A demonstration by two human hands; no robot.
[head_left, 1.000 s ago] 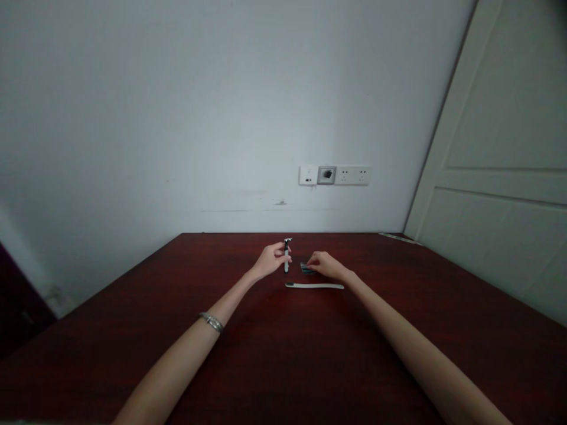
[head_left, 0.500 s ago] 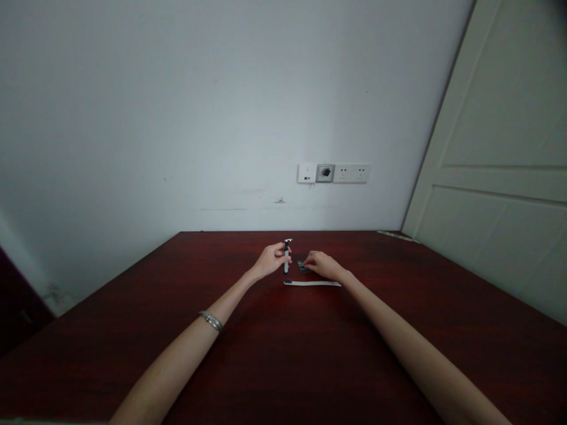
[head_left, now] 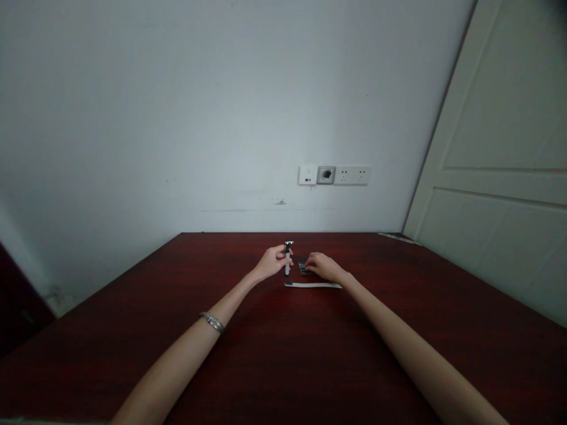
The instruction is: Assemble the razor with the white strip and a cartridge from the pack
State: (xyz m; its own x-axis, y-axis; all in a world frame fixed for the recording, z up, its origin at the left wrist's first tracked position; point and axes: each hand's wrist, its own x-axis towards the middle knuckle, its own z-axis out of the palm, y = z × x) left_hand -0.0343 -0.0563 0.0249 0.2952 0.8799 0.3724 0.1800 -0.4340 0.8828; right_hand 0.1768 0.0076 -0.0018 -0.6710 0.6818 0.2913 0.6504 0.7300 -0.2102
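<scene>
My left hand [head_left: 269, 264] is closed around the white and black handle of a razor [head_left: 287, 265], which stands upright with its head at the top. To the right of it, the bent fingers of my right hand [head_left: 326, 267] are closed at a small flat clear-and-dark pack [head_left: 302, 268] on the table. Its right part is hidden by the fingers, and its contents are too small to make out. Nearer to me lies a long thin white strip [head_left: 312, 285] with a dark grey left end; its right end reaches my right wrist.
The dark red wooden table [head_left: 283, 354] runs back to a white wall [head_left: 177, 118]. Wall sockets [head_left: 352, 175] sit above its far edge. A pale panelled door [head_left: 500, 177] stands at the right, and a thin flat strip [head_left: 398, 238] lies at the far right corner.
The whole view has shifted very slightly. Both hands keep the same hold and position, and the razor, pack and white strip stay where they were.
</scene>
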